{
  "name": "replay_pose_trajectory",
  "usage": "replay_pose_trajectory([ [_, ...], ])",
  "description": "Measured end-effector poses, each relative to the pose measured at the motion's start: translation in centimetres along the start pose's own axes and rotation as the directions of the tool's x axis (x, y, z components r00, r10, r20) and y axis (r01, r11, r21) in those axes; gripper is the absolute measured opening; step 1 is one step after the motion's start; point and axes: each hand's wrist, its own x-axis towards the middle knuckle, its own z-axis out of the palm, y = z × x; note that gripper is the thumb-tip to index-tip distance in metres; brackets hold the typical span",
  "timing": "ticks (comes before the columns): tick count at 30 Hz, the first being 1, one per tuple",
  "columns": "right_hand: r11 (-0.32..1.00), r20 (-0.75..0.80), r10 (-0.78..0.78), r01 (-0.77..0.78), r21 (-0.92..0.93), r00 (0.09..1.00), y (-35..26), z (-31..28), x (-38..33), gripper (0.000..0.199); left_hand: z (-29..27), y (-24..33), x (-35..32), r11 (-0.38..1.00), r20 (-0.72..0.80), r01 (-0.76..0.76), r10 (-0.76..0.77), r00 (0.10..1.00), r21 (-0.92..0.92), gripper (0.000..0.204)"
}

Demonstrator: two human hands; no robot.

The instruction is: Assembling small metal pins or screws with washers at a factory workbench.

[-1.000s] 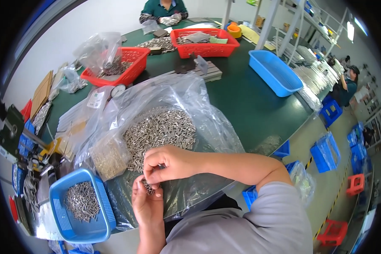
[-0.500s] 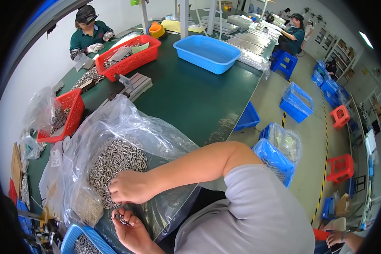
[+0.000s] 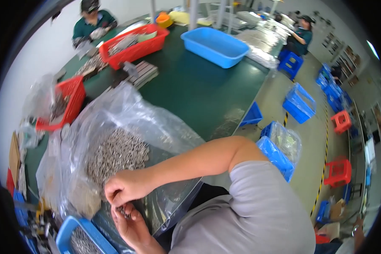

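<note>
A heap of small metal pins (image 3: 120,154) lies on a clear plastic sheet (image 3: 127,99) spread over the green table. My right hand (image 3: 129,185) is closed in a pinch at the near edge of the heap, just above my left hand. What its fingertips hold, if anything, is hidden. Below it my left hand (image 3: 131,226) is turned palm up, its fingers curled around several small shiny metal pins (image 3: 125,211). A blue basket (image 3: 85,224) with grey metal pieces in it stands just left of my left hand.
Red baskets (image 3: 74,101) with metal parts stand along the left side; another red basket (image 3: 135,47) is farther back. An empty-looking blue tub (image 3: 213,46) sits at the far table edge. Co-workers (image 3: 95,25) sit beyond. Blue crates (image 3: 279,148) stand on the floor to the right.
My right hand has moved from the heap of pins down to my left hand's fingertips. The left hand stays about where it was. The whole view has shifted slightly.
</note>
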Motion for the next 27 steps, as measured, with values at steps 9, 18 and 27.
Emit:
replay_pose_trajectory([
  [9,0.957,0.059,0.246,-0.252,0.146,0.968,-1.3,-1.1,-1.2,0.012,2.7,-0.9,0.5,0.997,0.008,0.05,-0.05,0.999,0.063,0.019],
  [18,0.989,0.009,0.101,-0.1,-0.108,0.995,-2.5,-1.1,-0.8,0.01,2.6,-0.2,0.2,0.994,0.03,0.109,-0.109,0.994,0.005,0.023],
  [27,0.997,-0.024,0.057,-0.058,-0.042,0.998,-1.4,-1.6,-0.8,0.007,2.3,-0.4,0.5,0.996,-0.005,0.08,-0.08,0.997,-0.047,0.021],
])
